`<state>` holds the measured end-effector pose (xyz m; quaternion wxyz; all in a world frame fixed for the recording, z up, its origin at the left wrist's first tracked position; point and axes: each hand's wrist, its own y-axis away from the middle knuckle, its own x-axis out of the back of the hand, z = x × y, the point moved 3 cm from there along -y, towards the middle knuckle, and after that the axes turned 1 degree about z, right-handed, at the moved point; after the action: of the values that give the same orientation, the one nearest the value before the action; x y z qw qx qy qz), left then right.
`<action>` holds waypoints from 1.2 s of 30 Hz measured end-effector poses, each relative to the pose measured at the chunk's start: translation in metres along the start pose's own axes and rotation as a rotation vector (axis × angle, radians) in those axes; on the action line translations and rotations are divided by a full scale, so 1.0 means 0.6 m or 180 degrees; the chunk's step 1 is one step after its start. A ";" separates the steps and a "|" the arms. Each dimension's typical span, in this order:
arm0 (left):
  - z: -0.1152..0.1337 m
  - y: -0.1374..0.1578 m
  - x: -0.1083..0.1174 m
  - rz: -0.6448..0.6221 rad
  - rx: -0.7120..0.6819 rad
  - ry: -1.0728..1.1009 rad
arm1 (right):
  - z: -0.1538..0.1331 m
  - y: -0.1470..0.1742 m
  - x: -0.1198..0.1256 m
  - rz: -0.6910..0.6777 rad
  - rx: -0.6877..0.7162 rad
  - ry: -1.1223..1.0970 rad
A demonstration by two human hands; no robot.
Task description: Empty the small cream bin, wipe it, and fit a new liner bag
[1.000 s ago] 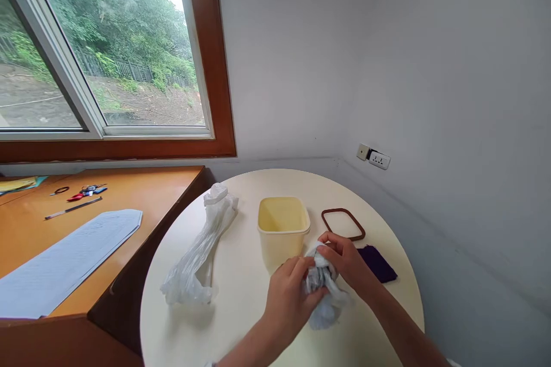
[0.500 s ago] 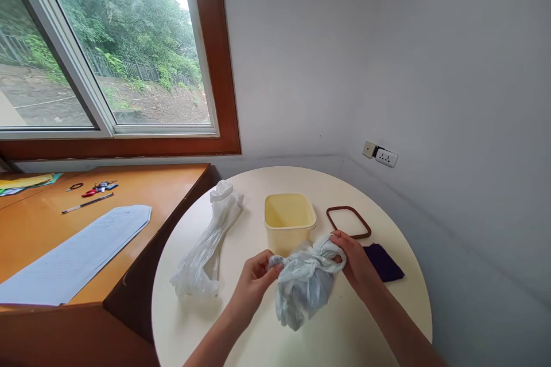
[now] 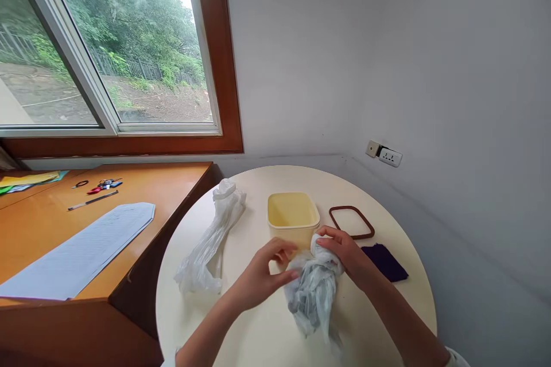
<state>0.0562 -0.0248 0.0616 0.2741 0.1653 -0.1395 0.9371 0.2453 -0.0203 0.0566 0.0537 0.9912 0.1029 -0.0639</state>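
A crumpled pale grey-blue plastic bag (image 3: 313, 292) hangs bunched over the front of the round table. My right hand (image 3: 344, 251) pinches its gathered top between thumb and fingers. Just left of the bag, my left hand (image 3: 267, 272) has its thumb and fingers apart, with the thumb tip close to the plastic; whether it touches, I cannot tell. Directly behind both hands stands a yellow square bin (image 3: 293, 212), its top uncovered and its inside visible. The lower end of the bag is slightly blurred.
Another white plastic bag (image 3: 213, 241) lies stretched along the left of the table (image 3: 258, 178). To the right are a brown square frame (image 3: 365, 235) and a dark purple folded cloth (image 3: 385, 262). On the wooden desk (image 3: 172, 189) rest papers (image 3: 86, 252), a pen (image 3: 92, 200) and keys (image 3: 105, 185).
My left hand has let go of the bag's left end and its fingers have spread. The bag now hangs more upright from my right hand, which has shifted slightly left.
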 end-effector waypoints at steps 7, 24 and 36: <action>0.009 -0.016 -0.048 -0.0307 -0.0091 -0.0391 | -0.012 0.017 -0.025 -0.0173 0.0185 -0.0296; 0.007 0.021 0.006 0.0066 -0.0070 -0.0301 | -0.015 0.081 0.025 0.1038 0.1041 0.1661; 0.019 0.004 0.019 -0.0724 -0.0058 -0.0129 | -0.026 0.084 -0.024 0.0479 0.1890 0.2830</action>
<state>0.0482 -0.0252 0.0758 0.3774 0.1964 -0.1339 0.8950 0.2435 -0.0701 0.0786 -0.2730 0.8999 0.0220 0.3395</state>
